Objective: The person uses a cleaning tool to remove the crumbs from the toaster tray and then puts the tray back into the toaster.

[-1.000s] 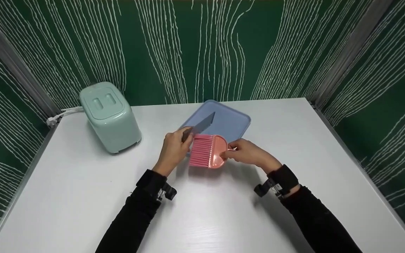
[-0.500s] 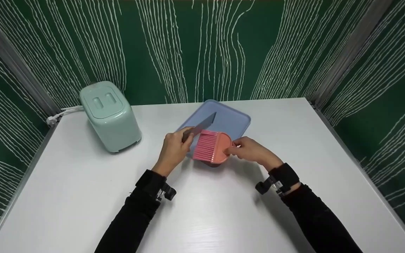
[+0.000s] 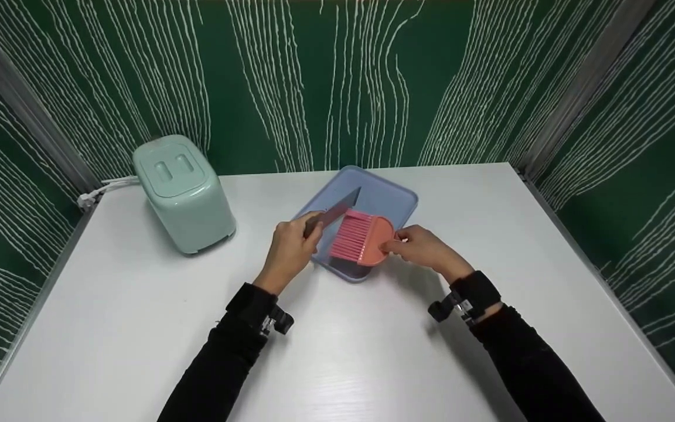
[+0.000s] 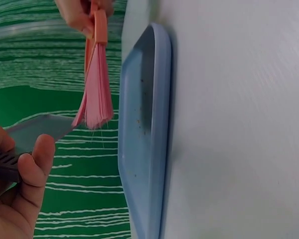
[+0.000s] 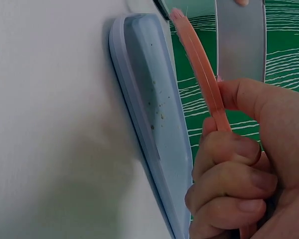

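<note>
My left hand [image 3: 290, 246] grips the dark handle of a knife [image 3: 342, 206], whose wide grey blade points up and to the right over the blue tray [image 3: 387, 193]. In my right hand [image 3: 425, 249] is a brush [image 3: 379, 239] with a coral body and pink bristles; fingers curl round its handle and the thumb presses its side, as the right wrist view shows. The bristles overlap the blade's lower edge in the head view. In the left wrist view they hang downward beside the blade [image 4: 42, 130], above the tray. Small crumbs [image 5: 162, 117] are scattered over the tray's floor.
A mint-green toaster [image 3: 188, 199] with a lidded top stands at the table's back left, its white cord and plug [image 3: 87, 201] behind it. Green walls [image 3: 337, 88] with white streaks enclose the white table [image 3: 337, 357] at the back and sides.
The right hand has moved the brush up and to the right, from beside the knife's handle to over the tray. The left hand and knife have hardly moved.
</note>
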Motion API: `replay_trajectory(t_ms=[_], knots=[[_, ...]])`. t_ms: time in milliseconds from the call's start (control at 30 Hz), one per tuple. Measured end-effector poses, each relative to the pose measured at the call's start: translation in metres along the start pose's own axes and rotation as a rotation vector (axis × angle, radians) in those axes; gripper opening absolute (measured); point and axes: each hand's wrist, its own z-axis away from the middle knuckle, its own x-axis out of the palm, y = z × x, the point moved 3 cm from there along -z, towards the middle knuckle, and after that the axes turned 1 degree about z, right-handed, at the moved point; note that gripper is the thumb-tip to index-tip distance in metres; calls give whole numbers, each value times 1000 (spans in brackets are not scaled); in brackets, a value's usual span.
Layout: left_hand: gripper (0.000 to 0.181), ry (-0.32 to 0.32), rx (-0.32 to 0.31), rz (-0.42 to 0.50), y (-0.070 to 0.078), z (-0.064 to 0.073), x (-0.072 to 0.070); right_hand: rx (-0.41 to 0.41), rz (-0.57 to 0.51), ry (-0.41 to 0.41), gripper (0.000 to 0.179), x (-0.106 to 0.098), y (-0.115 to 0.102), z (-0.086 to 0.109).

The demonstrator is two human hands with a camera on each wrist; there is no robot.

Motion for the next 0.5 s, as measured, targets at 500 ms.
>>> replay_trajectory(t_ms=[500], knots=[[29, 2, -19, -14, -1, 0, 0, -14, 8, 45, 33, -5, 8, 1]])
